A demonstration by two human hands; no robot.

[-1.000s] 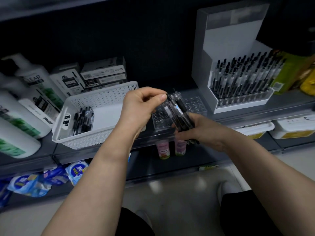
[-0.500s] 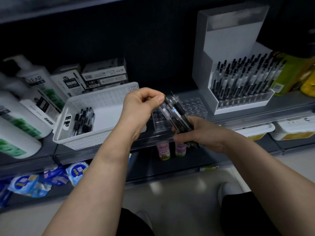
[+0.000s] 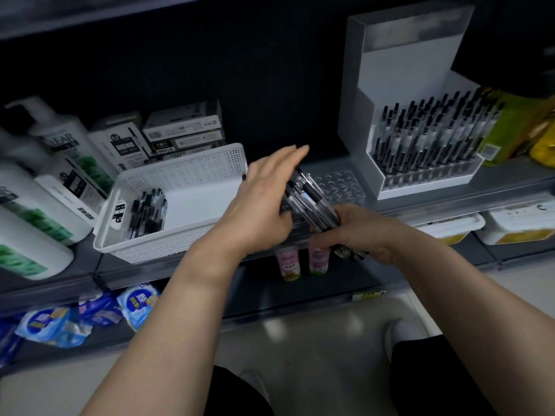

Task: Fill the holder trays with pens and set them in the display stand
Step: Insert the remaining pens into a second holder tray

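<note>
Left hand (image 3: 264, 199) is spread flat, fingers straight and together, its tips smeared with blur. It sits right against the upper ends of the bundle of pens (image 3: 312, 202), though actual contact is hard to call. Right hand (image 3: 360, 232) is wrapped tight round the lower part of that bundle, and the fingers hide how many pens are in it. The pens look clear-barrelled with black grips and clips, fanned and tilted up to the left.

Just behind them on the shelf (image 3: 510, 178) lies the clear holder tray (image 3: 342, 187). Rows of round sockets show, but its near-left part is covered by the hands. To the right stands the white display stand (image 3: 390, 85), with a tray of upright pens (image 3: 426, 139) in its front. On the left is a white perforated basket (image 3: 180, 175) with loose pens (image 3: 147, 211) inside, and boxes (image 3: 183, 127) behind it whose print is too blurred to read.
</note>
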